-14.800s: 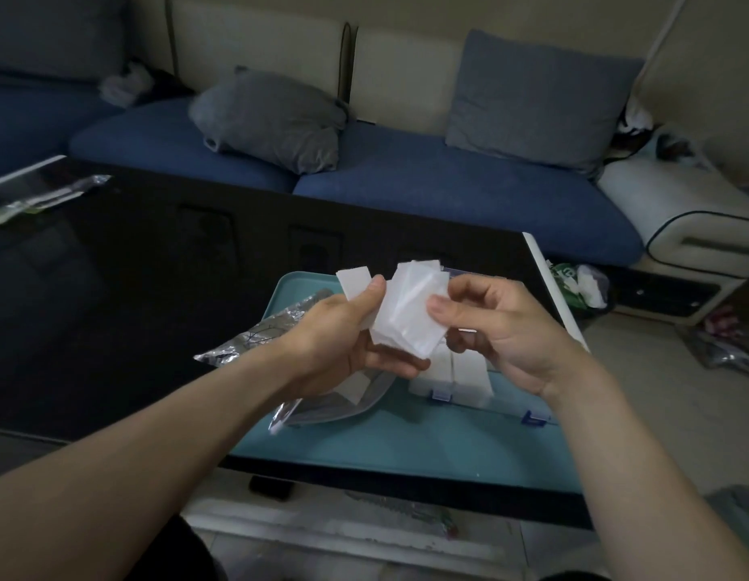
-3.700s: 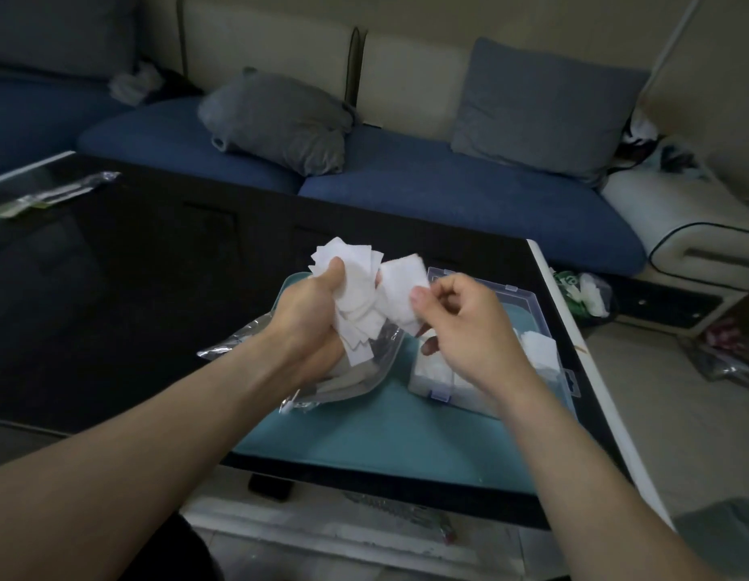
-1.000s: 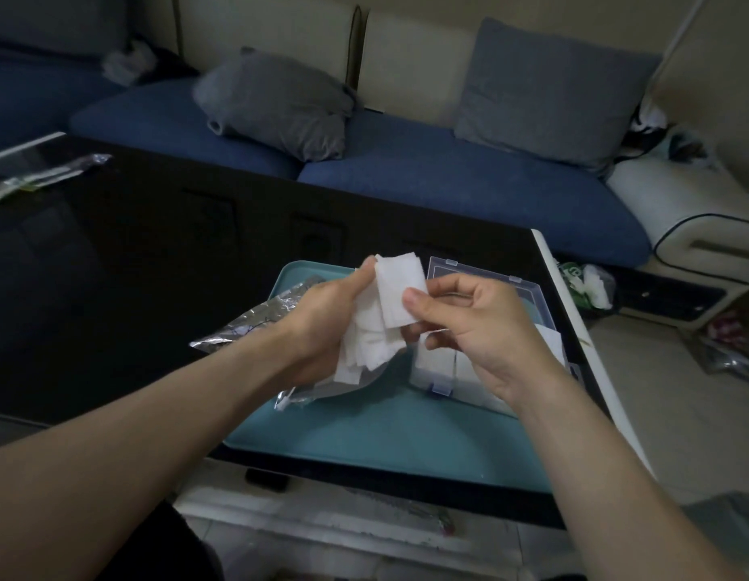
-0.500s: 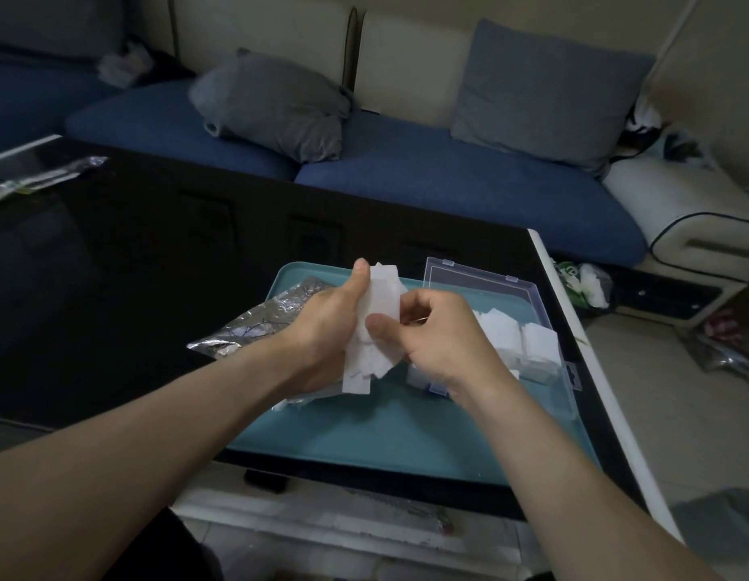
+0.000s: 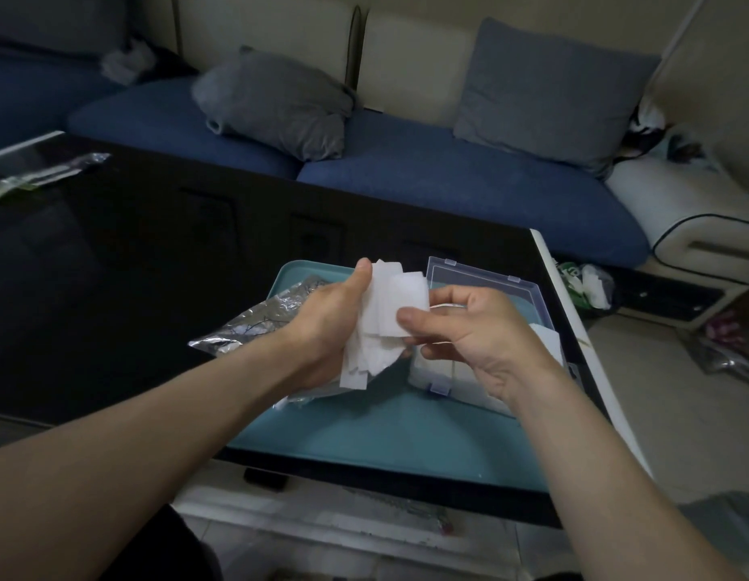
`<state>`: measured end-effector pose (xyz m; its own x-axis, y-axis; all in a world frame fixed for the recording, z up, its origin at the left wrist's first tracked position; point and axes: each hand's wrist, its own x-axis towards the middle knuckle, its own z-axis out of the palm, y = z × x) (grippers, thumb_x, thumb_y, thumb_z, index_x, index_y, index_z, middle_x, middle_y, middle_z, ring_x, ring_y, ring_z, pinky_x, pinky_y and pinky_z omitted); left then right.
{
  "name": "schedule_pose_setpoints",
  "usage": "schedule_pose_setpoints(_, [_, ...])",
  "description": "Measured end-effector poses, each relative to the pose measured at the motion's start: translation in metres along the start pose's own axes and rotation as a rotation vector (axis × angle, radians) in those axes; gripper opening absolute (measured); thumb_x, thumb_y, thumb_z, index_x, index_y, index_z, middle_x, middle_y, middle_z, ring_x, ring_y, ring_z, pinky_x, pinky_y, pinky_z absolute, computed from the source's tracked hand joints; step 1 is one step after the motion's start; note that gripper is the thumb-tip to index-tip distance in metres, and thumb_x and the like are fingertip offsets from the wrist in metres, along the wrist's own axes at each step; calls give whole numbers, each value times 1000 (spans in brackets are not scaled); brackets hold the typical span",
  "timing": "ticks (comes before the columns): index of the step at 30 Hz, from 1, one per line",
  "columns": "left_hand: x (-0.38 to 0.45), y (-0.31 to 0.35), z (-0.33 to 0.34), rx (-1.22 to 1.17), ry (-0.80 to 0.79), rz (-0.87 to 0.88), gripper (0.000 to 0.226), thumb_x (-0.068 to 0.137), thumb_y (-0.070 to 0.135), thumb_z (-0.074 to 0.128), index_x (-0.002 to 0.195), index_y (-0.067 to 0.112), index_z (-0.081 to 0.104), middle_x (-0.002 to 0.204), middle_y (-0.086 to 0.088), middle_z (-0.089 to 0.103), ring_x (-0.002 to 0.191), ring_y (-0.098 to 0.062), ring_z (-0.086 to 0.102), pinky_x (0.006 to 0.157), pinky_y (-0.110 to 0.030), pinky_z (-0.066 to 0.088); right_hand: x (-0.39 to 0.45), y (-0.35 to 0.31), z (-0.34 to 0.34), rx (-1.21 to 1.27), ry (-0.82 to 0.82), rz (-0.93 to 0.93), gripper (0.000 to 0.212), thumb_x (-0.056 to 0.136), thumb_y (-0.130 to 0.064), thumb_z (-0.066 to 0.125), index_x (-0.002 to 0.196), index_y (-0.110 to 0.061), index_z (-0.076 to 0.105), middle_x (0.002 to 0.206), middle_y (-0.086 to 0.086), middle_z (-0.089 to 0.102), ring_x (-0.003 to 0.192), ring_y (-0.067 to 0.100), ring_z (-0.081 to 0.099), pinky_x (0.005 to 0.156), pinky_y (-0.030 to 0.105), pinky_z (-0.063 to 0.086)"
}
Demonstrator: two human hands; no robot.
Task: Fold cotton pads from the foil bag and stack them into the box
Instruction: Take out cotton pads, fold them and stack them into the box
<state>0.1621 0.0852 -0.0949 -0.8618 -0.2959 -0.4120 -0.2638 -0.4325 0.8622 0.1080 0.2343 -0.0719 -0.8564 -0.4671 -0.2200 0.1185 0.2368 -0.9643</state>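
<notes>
My left hand grips a loose bunch of white cotton pads, thumb up along their top edge. My right hand pinches one white pad between thumb and fingers, right against the bunch. Both hands hover above the teal tray. The crumpled foil bag lies on the tray's left side, partly under my left wrist. The clear plastic box stands open behind my right hand, with white pads stacked inside; much of it is hidden by the hand.
The tray sits at the front right of a black glossy table. A clear wrapper lies at the table's far left. A blue sofa with grey cushions runs behind. Bags litter the floor on the right.
My right hand has drawn back to the right from the bunch, now pinching a single pad out in front of it. My left hand keeps its grip on the bunch.
</notes>
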Motion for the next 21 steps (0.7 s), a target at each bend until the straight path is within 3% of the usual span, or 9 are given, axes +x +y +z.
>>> schedule_pose_setpoints(4, [-1, -2, 5, 50, -15, 4, 55, 101, 53, 40, 116, 6, 64, 104, -19, 72, 93, -38, 69, 88, -52, 54, 2, 5, 13, -67, 32, -58, 28, 74, -9, 87, 97, -4, 72, 75, 5, 77, 63, 15, 74, 52, 20, 53])
schedule_pose_setpoints(8, [-1, -6, 6, 127, -8, 38, 57, 102, 55, 36, 119, 7, 62, 98, -19, 71, 81, -31, 67, 77, -42, 52, 7, 9, 22, -182, 113, -89, 31, 72, -17, 91, 95, -11, 71, 78, 3, 77, 63, 20, 75, 54, 29, 56])
schedule_pose_setpoints(11, [0, -6, 5, 157, -1, 60, 61, 100, 57, 36, 120, 6, 64, 109, -22, 71, 98, -37, 69, 95, -53, 52, 8, 11, 25, -210, 113, -106, 35, 71, -20, 91, 96, -14, 68, 84, 0, 74, 72, 22, 74, 56, 30, 57])
schedule_pose_setpoints(13, [-2, -5, 5, 135, 9, 50, 60, 102, 54, 36, 119, 4, 63, 113, -26, 69, 102, -44, 67, 96, -59, 50, 7, 10, 26, -212, 90, -106, 29, 73, -20, 90, 89, -16, 67, 83, -1, 73, 74, 21, 74, 57, 29, 57])
schedule_pose_setpoints(15, [-4, -5, 4, 86, -2, 41, 57, 103, 51, 36, 120, 3, 61, 115, -29, 67, 92, -43, 66, 84, -51, 54, 7, 10, 23, -236, 95, -112, 26, 73, -21, 90, 82, -16, 66, 83, 0, 74, 74, 20, 73, 61, 32, 57])
schedule_pose_setpoints(18, [-7, -3, 4, 9, -7, -6, 45, 101, 49, 43, 114, 10, 60, 98, -23, 69, 74, -34, 64, 61, -40, 54, 7, 7, 13, -251, 93, -110, 25, 73, -21, 90, 84, -16, 68, 83, -1, 75, 69, 10, 69, 57, 21, 48])
schedule_pose_setpoints(21, [-7, -2, 3, -62, 7, -58, 43, 98, 50, 51, 114, 11, 61, 94, -19, 68, 78, -36, 62, 60, -40, 51, 7, 3, 1, -176, 91, -78, 31, 70, -14, 91, 91, -8, 69, 84, 4, 77, 68, 11, 72, 56, 20, 53])
